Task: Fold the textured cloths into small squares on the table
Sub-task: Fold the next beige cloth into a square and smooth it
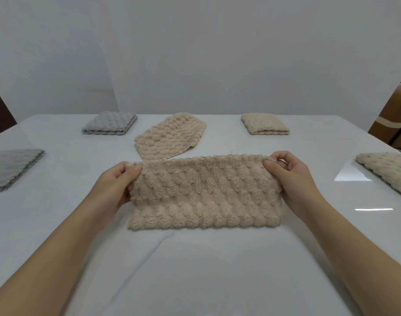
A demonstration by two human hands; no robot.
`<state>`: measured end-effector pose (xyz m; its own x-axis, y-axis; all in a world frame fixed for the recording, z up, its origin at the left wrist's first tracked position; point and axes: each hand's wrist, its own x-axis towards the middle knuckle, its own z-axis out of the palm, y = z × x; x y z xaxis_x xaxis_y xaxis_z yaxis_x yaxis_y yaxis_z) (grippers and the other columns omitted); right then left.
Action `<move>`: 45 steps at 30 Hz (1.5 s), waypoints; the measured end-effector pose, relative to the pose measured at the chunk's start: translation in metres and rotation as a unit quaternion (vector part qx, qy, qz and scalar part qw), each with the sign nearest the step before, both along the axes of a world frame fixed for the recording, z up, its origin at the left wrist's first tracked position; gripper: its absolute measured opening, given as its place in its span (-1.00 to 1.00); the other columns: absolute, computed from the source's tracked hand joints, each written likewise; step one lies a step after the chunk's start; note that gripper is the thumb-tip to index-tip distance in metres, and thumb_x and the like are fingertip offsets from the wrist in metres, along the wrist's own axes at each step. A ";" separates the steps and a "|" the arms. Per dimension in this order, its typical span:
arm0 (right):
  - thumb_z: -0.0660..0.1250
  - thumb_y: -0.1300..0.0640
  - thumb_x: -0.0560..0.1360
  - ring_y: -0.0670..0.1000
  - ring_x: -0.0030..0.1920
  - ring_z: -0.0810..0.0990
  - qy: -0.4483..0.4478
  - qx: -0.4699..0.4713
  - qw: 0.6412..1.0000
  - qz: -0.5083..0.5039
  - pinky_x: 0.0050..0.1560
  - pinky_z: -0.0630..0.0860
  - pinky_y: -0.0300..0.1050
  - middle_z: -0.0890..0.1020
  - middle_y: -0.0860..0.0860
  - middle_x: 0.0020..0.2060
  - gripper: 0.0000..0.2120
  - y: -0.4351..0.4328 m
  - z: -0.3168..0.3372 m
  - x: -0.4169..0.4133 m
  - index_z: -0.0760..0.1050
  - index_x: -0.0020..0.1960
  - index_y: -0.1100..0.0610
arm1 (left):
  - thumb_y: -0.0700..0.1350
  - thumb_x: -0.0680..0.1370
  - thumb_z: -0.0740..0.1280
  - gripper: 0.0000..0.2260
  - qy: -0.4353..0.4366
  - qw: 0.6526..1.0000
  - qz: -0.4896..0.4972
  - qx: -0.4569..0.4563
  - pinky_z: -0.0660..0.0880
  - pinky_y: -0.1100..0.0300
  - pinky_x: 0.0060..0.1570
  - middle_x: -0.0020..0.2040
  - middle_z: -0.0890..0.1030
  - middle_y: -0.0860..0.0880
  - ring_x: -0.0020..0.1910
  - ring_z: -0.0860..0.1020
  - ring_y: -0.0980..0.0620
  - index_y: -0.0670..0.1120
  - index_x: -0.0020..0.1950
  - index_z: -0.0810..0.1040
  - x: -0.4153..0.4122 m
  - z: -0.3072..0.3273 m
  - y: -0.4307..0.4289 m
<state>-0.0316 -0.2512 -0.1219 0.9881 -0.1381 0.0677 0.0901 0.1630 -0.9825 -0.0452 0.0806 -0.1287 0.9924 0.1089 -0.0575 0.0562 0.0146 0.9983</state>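
White and glossy with faint grey veins, the table [195, 270] fills the lower half of the head view, and a plain pale wall [217, 53] rises behind it. Near the table's middle we see a beige cloth [204, 192] with a bobbled texture, folded into a long band. Its lower edge rests on the table and its upper edge is raised. The left hand [117, 181] pinches the band's upper left corner, thumb on the near face and fingers behind. The right hand [290, 179] pinches the upper right corner in the same way, so we see the top edge drawn straight between them. Just behind lies a second beige cloth [170, 135], flat and askew. Farther back sit a folded grey square [110, 123] on the left and a folded beige square [264, 126] on the right, well apart. A grey stack [12, 167] lies at the left edge and a cream cloth [386, 169] at the right edge, both cut by the frame. Beyond the right corner we make out a brown cardboard box [395, 115].
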 end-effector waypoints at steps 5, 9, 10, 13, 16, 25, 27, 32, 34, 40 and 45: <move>0.35 0.21 0.52 -0.03 -0.37 0.59 0.030 -0.005 0.999 0.028 -0.36 0.53 -0.19 0.63 0.01 -0.34 -0.92 -0.010 0.029 -0.032 0.49 -0.14 0.11 | -0.01 0.60 0.26 -0.77 -0.025 0.998 0.058 0.028 0.37 0.10 -0.23 -0.21 0.52 -0.14 -0.24 0.45 -0.05 -0.17 -0.09 0.54 -0.030 0.022 -0.006; 0.38 0.23 0.51 -0.08 -0.48 0.47 0.066 -0.117 0.991 0.019 -0.48 0.40 -0.25 0.57 0.00 -0.41 -0.91 -0.013 0.025 -0.038 0.51 -0.17 0.14 | 0.02 0.59 0.29 -0.72 -0.010 0.984 0.095 0.150 0.44 0.06 -0.11 -0.19 0.62 -0.13 -0.17 0.56 -0.10 -0.18 -0.14 0.58 -0.032 0.019 -0.006; 0.39 0.23 0.50 -0.10 -0.50 0.44 0.069 -0.165 0.984 0.005 -0.49 0.36 -0.27 0.55 -0.01 -0.43 -0.90 -0.010 0.018 -0.034 0.51 -0.17 0.14 | 0.03 0.59 0.28 -0.73 -0.013 0.961 0.114 0.250 0.42 0.10 -0.15 -0.23 0.61 -0.06 -0.16 0.55 -0.09 -0.13 -0.18 0.57 -0.027 0.012 -0.006; 0.36 0.17 0.49 -0.08 -0.32 0.54 0.047 -0.373 0.925 -0.051 -0.31 0.42 -0.22 0.60 -0.06 -0.33 -0.91 0.001 -0.010 -0.011 0.51 -0.19 0.09 | 0.05 0.58 0.23 -0.74 -0.028 0.868 0.139 0.476 0.34 0.10 -0.25 -0.27 0.53 0.03 -0.18 0.51 -0.07 -0.07 -0.23 0.50 -0.010 -0.015 -0.011; 0.26 0.11 0.52 0.02 -0.04 0.54 0.035 -0.550 0.830 -0.088 0.01 0.40 -0.04 0.58 -0.07 -0.12 -0.91 0.013 -0.029 0.010 0.51 -0.14 0.02 | 0.02 0.60 0.17 -0.75 -0.050 0.801 0.140 0.580 0.38 0.07 -0.25 -0.12 0.50 -0.05 -0.13 0.52 -0.10 -0.10 -0.15 0.49 0.008 -0.034 -0.017; -0.07 0.08 0.66 0.04 0.57 -0.16 -0.058 -0.691 0.720 0.013 0.52 -0.22 0.15 -0.03 0.03 0.58 -0.50 0.062 -0.015 -0.009 -0.03 0.58 0.15 | -0.05 0.63 0.03 -0.57 -0.220 0.762 0.021 0.609 0.17 -0.03 0.40 0.48 0.33 -0.12 0.43 0.29 -0.14 -0.16 0.46 0.32 -0.008 -0.011 -0.065; -0.12 0.01 0.67 0.03 0.56 -0.20 -0.054 -0.695 0.710 0.104 0.52 -0.22 0.18 -0.11 0.01 0.58 -0.47 0.082 -0.026 -0.022 -0.10 0.59 0.13 | -0.01 0.66 -0.11 -0.52 -0.170 0.757 -0.082 0.626 -0.08 -0.01 0.50 0.58 0.07 -0.03 0.56 0.01 0.01 -0.10 0.57 0.09 -0.020 -0.022 -0.088; -0.17 -0.11 0.65 0.03 0.56 -0.25 -0.018 -0.714 0.687 0.133 0.50 -0.25 0.21 -0.16 -0.03 0.58 -0.43 0.085 -0.045 -0.025 -0.16 0.60 0.07 | 0.09 0.66 -0.15 -0.48 -0.053 0.752 -0.123 0.645 -0.23 0.01 0.51 0.59 -0.16 0.02 0.55 -0.19 0.08 -0.05 0.59 -0.14 -0.021 -0.043 -0.084; -0.17 -0.12 0.65 0.03 0.56 -0.25 -0.016 -0.712 0.688 0.136 0.50 -0.25 0.21 -0.16 -0.04 0.58 -0.43 0.083 -0.043 -0.026 -0.17 0.60 0.05 | 0.10 0.66 -0.15 -0.47 -0.035 0.759 -0.101 0.643 -0.24 0.01 0.51 0.59 -0.17 0.02 0.55 -0.19 0.06 -0.05 0.59 -0.14 -0.022 -0.043 -0.074; -0.19 -0.15 0.65 0.03 0.56 -0.23 0.018 -0.713 0.692 0.113 0.51 -0.24 0.19 -0.16 -0.05 0.58 -0.42 0.060 -0.042 -0.028 -0.17 0.60 0.04 | 0.07 0.66 -0.16 -0.48 0.016 0.770 -0.068 0.634 -0.21 -0.02 0.51 0.59 -0.18 0.00 0.55 -0.20 0.06 -0.08 0.59 -0.15 -0.026 -0.043 -0.040; -0.20 -0.14 0.65 0.06 0.56 -0.20 0.053 -0.726 0.677 0.108 0.49 -0.25 0.25 -0.14 -0.02 0.58 -0.42 0.056 -0.034 -0.026 -0.17 0.59 0.07 | 0.09 0.66 -0.17 -0.47 0.014 0.767 -0.069 0.637 -0.23 -0.09 0.50 0.59 -0.17 0.01 0.55 -0.20 0.07 -0.09 0.58 -0.16 -0.029 -0.043 -0.035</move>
